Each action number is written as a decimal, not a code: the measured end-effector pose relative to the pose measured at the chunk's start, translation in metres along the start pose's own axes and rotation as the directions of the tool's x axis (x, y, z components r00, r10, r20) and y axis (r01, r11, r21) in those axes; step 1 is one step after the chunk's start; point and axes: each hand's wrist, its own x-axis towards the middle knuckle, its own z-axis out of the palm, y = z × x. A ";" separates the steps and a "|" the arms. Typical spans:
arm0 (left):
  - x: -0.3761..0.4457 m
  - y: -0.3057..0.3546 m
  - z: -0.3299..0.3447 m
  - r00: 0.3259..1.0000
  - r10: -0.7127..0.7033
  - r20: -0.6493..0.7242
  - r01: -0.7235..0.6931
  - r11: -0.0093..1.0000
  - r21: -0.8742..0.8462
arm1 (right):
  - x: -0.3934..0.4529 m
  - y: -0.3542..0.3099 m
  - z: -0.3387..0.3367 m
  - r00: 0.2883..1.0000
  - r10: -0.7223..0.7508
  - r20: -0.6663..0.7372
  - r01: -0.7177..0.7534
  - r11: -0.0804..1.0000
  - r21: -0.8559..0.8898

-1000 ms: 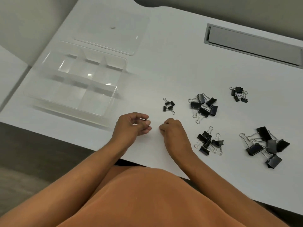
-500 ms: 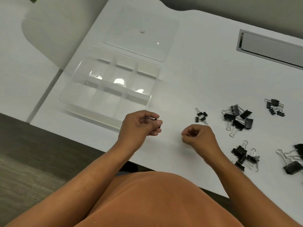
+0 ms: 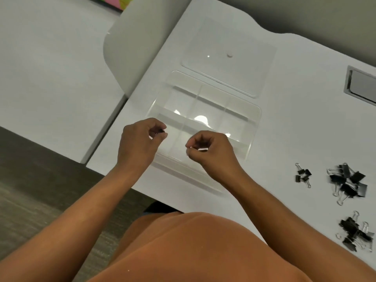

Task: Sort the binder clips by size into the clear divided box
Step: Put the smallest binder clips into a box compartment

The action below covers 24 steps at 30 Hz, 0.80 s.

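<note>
1. The white tabletop (image 3: 295,123) holds everything.
2. The clear box (image 3: 247,112) sits on it, with its flat lid (image 3: 230,37) lying just behind.
3. Both hands are over the box's near side. The left hand (image 3: 140,141) pinches a tiny black clip (image 3: 161,130). The right hand (image 3: 211,149) is curled tight; what it holds is hidden.
4. Piles of black clips (image 3: 349,183) lie to the right.

Both hands have been carried from the bare counter (image 3: 284,139) to above the clear divided box (image 3: 252,119): the left hand (image 3: 138,143) with a small black clip (image 3: 161,130) pinched, the right hand (image 3: 211,151) alongside it.
</note>
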 end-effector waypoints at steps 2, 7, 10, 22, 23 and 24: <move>0.007 -0.008 0.000 0.999 0.020 0.049 -0.023 0.998 0.059 | 0.016 -0.008 0.013 0.999 -0.043 -0.020 0.042 0.998 -0.036; 0.006 -0.012 -0.004 0.997 0.082 0.000 -0.082 0.994 0.069 | 0.047 -0.026 0.035 0.987 -0.140 -0.075 0.126 0.977 -0.170; -0.001 -0.014 -0.012 0.993 0.064 -0.095 -0.061 0.997 0.037 | 0.059 -0.031 0.045 0.980 -0.181 -0.086 0.154 0.955 -0.253; 0.002 -0.033 -0.012 0.980 0.159 -0.120 -0.157 0.987 0.030 | 0.067 -0.031 0.055 0.978 -0.201 -0.055 0.171 0.925 -0.340; 0.002 -0.033 -0.013 0.977 0.165 -0.137 -0.164 0.986 0.017 | 0.066 -0.032 0.054 0.978 -0.197 -0.072 0.165 0.934 -0.317; 0.002 -0.032 -0.013 0.975 0.163 -0.152 -0.165 0.986 0.000 | 0.065 -0.033 0.053 0.977 -0.197 -0.081 0.165 0.941 -0.296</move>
